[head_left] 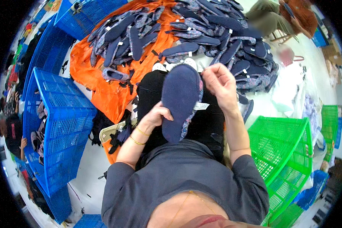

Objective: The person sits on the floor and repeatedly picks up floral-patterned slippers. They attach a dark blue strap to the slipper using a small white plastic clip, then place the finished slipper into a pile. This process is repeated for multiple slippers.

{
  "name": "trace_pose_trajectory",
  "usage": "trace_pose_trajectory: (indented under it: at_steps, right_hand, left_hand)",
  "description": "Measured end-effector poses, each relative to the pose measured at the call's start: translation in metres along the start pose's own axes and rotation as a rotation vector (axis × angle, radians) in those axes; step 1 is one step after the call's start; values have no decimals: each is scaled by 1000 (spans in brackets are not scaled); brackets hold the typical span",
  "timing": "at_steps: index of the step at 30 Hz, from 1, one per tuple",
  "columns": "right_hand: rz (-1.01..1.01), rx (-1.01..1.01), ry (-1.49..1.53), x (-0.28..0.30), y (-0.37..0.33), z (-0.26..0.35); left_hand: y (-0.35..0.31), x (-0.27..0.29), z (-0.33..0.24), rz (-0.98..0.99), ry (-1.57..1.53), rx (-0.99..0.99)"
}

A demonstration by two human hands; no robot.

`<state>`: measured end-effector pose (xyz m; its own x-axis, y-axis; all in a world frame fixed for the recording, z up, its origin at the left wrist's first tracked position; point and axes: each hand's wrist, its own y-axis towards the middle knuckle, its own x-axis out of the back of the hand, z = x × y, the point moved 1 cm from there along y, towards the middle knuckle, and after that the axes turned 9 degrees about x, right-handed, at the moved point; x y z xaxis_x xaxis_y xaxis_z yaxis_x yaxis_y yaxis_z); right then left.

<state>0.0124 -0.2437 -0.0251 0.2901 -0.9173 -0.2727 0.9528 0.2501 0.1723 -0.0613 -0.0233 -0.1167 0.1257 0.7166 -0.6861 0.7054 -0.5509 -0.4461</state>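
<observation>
While the left hand (pixel 155 116) grips the heel of a navy slipper sole (pixel 180 100) on the lap and the right hand (pixel 220 85) pinches at its edge, a big slipper pile (pixel 212 34) beyond them looks unhandled, suggesting much remains.

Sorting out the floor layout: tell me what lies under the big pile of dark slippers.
The pile of slippers rests on an orange sheet, which shows at the left and between the slippers. On the right, the slippers cover whatever lies below, so the sheet's extent there cannot be seen.
</observation>
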Motion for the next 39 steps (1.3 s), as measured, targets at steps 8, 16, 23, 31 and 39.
trace_pose_trajectory:
  at_steps: [8, 16, 23, 31, 39]
  right_hand:
    - [-464, 17, 132, 174, 38, -34]
    - [-676, -538, -576, 376, -3, -255]
    - [-701, -745, -618, 391, 12, -356]
    - [-724, -754, -817, 420, 20, -379]
    - [-335, -30, -369, 287, 80, -161]
  left_hand:
    - [33, 84, -216, -355, -220, -956]
    - [70, 9, -113, -393, 725, -505]
    - [71, 18, -117, -574, 698, -517]
    - [80, 20, -120, -521, 714, -496]
    - [81, 4, -117, -446, 826, -565]
